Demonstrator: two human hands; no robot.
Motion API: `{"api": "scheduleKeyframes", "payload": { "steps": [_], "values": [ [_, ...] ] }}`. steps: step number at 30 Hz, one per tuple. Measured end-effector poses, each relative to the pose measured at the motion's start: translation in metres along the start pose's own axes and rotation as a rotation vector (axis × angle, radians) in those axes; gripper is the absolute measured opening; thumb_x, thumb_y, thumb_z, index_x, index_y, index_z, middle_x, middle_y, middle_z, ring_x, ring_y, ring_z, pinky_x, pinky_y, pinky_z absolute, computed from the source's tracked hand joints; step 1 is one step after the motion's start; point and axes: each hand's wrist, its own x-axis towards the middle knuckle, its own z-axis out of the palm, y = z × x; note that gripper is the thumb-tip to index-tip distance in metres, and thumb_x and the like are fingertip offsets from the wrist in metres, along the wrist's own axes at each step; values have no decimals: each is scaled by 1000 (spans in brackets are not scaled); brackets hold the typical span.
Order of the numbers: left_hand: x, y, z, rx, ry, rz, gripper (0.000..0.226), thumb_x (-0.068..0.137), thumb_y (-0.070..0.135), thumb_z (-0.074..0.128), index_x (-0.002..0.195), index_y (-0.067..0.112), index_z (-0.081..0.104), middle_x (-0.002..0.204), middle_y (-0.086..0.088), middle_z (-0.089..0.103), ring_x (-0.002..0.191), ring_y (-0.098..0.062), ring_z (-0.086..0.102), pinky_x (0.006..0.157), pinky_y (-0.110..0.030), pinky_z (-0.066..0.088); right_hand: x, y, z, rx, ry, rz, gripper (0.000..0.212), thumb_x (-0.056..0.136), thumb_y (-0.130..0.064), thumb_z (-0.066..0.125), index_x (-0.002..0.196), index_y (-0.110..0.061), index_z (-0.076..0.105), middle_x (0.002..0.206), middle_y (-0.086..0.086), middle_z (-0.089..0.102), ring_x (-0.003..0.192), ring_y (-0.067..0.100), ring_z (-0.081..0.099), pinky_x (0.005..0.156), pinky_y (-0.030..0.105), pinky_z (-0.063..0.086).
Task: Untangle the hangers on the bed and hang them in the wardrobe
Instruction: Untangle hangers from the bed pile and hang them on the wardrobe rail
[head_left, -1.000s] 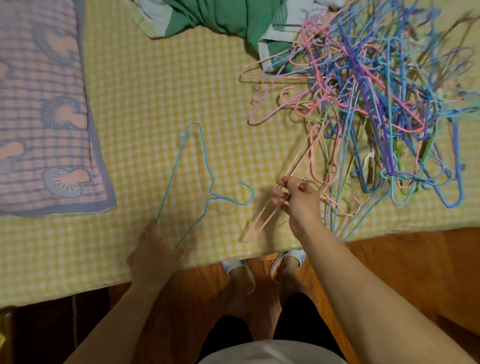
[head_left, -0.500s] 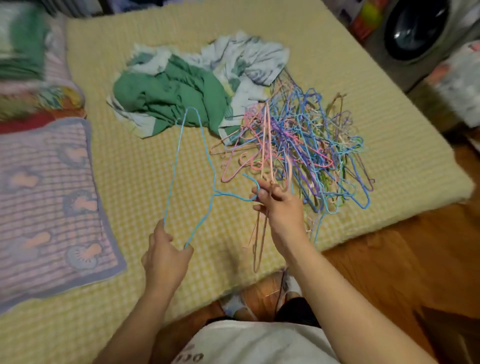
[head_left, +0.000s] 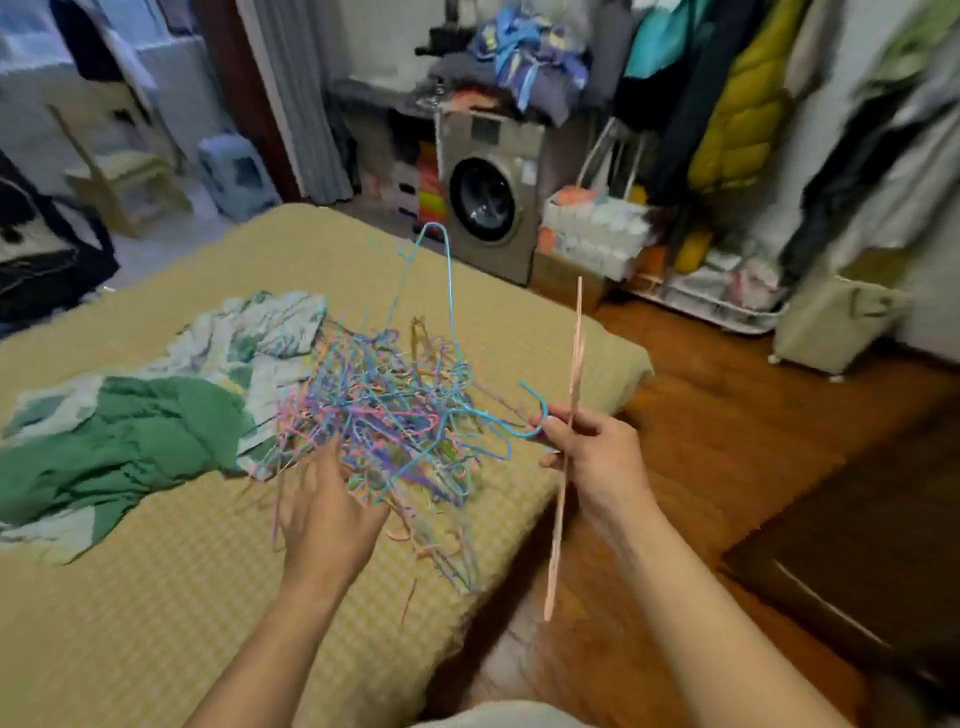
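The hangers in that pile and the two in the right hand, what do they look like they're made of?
The hanger pile: thin wire, probably metal with coloured plastic coating, judging by slim bent strands in pastel colours. The blue hanger and pink hanger gripped by the right hand look the same: slender, rigid, smooth. Blur leaves the finish uncertain.

Right hand (head_left: 587, 457) gripping pink hanger (head_left: 569, 415) edge-on and hook of blue hanger (head_left: 449, 291), both lifted above bed (head_left: 156, 597). Left hand (head_left: 332, 514) reaching into hanger pile (head_left: 384, 421), grip unclear. Green cloth (head_left: 130, 436) lying beside pile. Washing machine (head_left: 491, 195) standing behind bed.
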Motion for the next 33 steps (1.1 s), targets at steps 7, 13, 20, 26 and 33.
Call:
{"api": "scheduleKeyframes", "payload": {
  "steps": [7,13,20,26,33],
  "values": [
    [-67,183,139,24,-362,299,96,68,30,80,149,20,31,125,-9,59,120,-30,56,98,-50,44,-57,-62,-239,181,239,119,14,97,-5,54,90,-10,65,77,4,72,64,10,69,43,16,42],
    [-144,312,236,38,-695,623,91,71,29,77,148,22,31,119,-9,59,111,-34,60,86,-46,51,-140,-89,-391,371,432,186,20,98,-1,49,85,-3,65,67,6,54,54,7,46,36,13,30],
    [-220,442,324,4,-1135,797,78,70,29,80,138,17,43,91,-4,65,77,-24,61,67,-35,49,-190,-117,-489,573,796,-25,19,100,3,40,92,-1,57,67,5,44,42,3,35,31,14,22],
    [-273,554,366,-138,-1685,631,76,66,34,74,137,22,50,74,-2,64,54,-13,53,49,-25,37,-184,-141,-571,37,1392,50,37,103,-27,46,72,-13,60,52,-3,39,35,7,31,35,16,22],
    [-309,701,365,-199,-2040,828,28,101,30,54,129,31,56,85,-6,58,61,-16,57,48,-22,43,-156,-185,-643,-42,1825,10,43,101,-40,46,72,-15,65,60,4,63,51,22,55,55,32,47]
  ]
}}
